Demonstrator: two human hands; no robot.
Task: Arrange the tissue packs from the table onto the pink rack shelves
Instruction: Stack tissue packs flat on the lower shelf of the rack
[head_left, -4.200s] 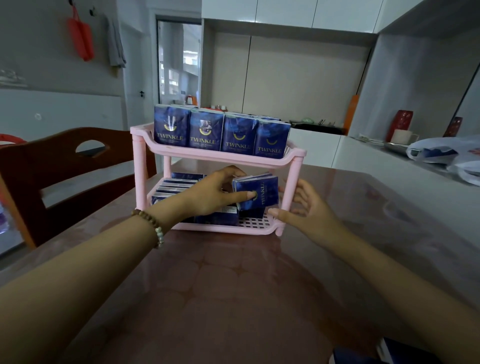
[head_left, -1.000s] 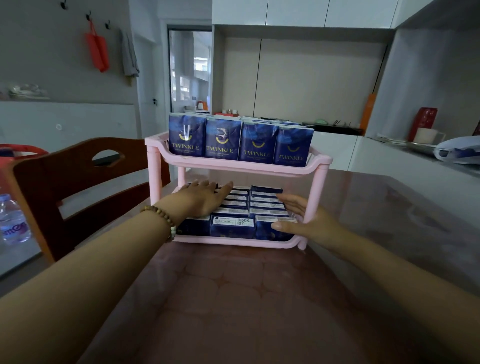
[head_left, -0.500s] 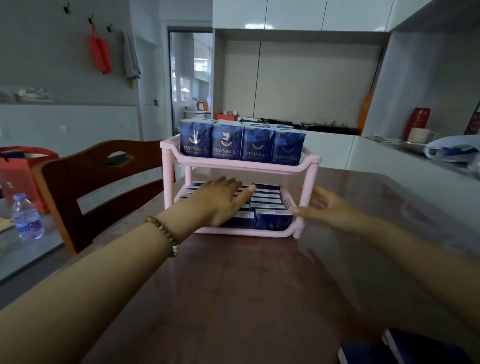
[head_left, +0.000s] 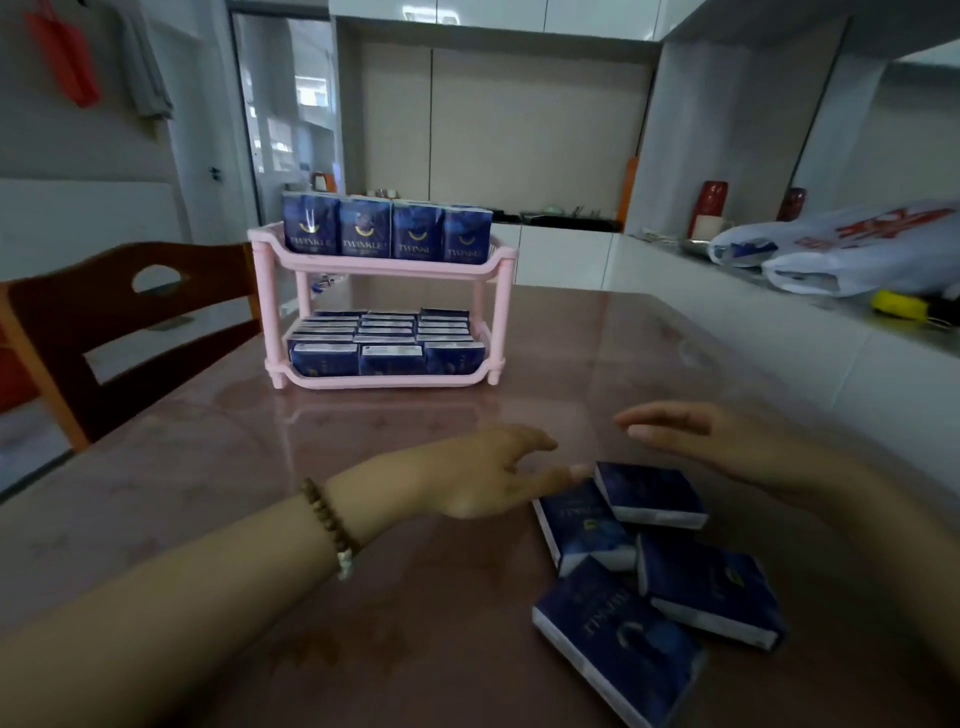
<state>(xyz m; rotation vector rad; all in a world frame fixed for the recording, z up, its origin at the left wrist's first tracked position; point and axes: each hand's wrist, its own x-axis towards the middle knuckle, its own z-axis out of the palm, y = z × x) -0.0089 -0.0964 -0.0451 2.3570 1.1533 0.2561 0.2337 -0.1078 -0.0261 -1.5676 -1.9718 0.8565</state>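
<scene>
Head view, rack: a pink rack (head_left: 382, 267) stands on the brown table (head_left: 208, 467); four tissue packs upright on its top shelf, more lying in rows below.
Head view, loose packs: four tissue packs (head_left: 649, 551) lie clustered on the table, well apart from the rack.
Left hand (head_left: 483, 475): empty, fingers loosely spread, tips at the nearest packs.
Right hand (head_left: 727, 441): empty, fingers together and extended, above the cluster.
Wrist: bead bracelet (head_left: 332, 525).

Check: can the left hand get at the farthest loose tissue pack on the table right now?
Probably yes. The left hand is open, its fingers almost at the farthest pack, which lies on top of its neighbour with nothing over it. The right hand hovers beyond, not blocking.
</scene>
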